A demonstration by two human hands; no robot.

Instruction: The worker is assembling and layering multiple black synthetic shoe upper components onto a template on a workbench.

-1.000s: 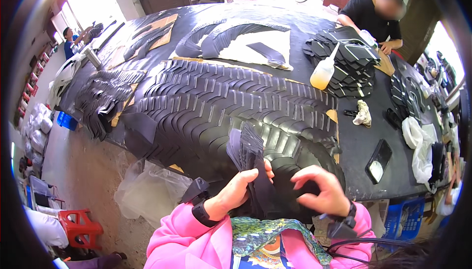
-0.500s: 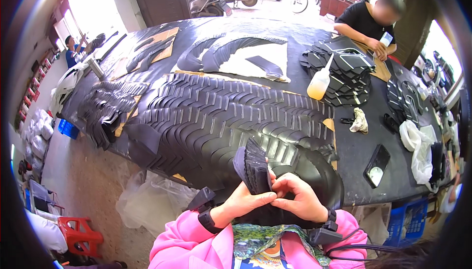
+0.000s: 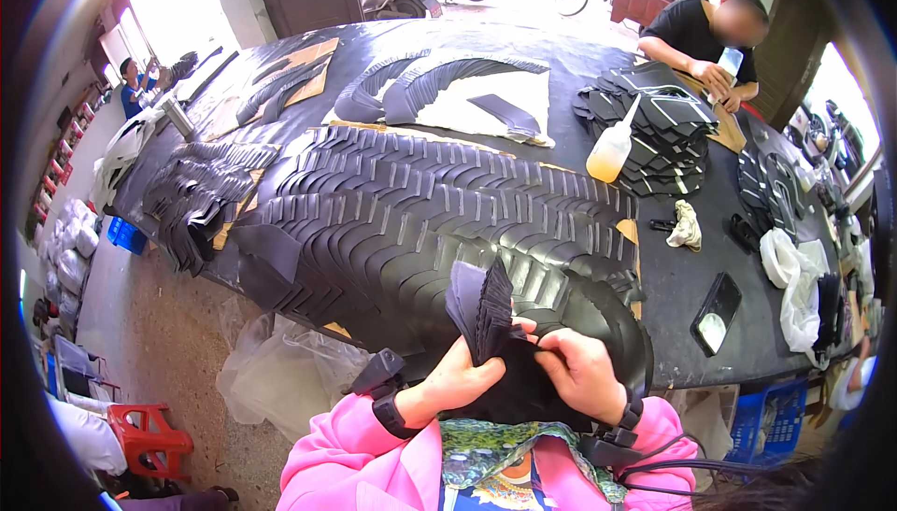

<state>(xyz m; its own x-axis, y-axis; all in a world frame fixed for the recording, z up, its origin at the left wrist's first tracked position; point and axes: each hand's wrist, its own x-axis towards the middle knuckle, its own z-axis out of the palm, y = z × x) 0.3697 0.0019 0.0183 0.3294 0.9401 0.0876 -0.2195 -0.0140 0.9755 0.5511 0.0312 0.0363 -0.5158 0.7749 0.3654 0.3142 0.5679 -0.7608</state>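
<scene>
Against the near edge of the big black table [image 3: 673, 277], just in front of your chest, you are holding a fanned stack of dark cut pieces [image 3: 481, 310]. Your left hand [image 3: 462, 376] is closing around the lower part of the stack from the left, fingers wrapped on it. Your right hand [image 3: 579, 371] is pinching the same stack from the right, thumb and fingertips pressing on its edge; exactly how many pieces it is gripping is hard to tell, since they overlap and blur together. The stack is standing nearly upright, its upper ends spreading apart above your knuckles.

Beyond the stack, toward the middle of the table, rows of overlapping dark pieces [image 3: 420, 203] are lying shingled across most of the surface. Farther back on the table, curved dark strips [image 3: 439, 81] are resting on a pale sheet [image 3: 486, 109]. Toward the far right of the table, a pale squeeze bottle [image 3: 609, 149] is standing beside another heap of dark pieces [image 3: 663, 133], and a crumpled rag [image 3: 687, 226] is lying nearer to you than that bottle. A dark phone [image 3: 717, 310] is lying near the table's right front edge. At the far right corner of the table, another person in a black shirt [image 3: 696, 39] is leaning over the surface. Below the table's left front edge, clear plastic bags [image 3: 280, 380] are lying on the floor.
</scene>
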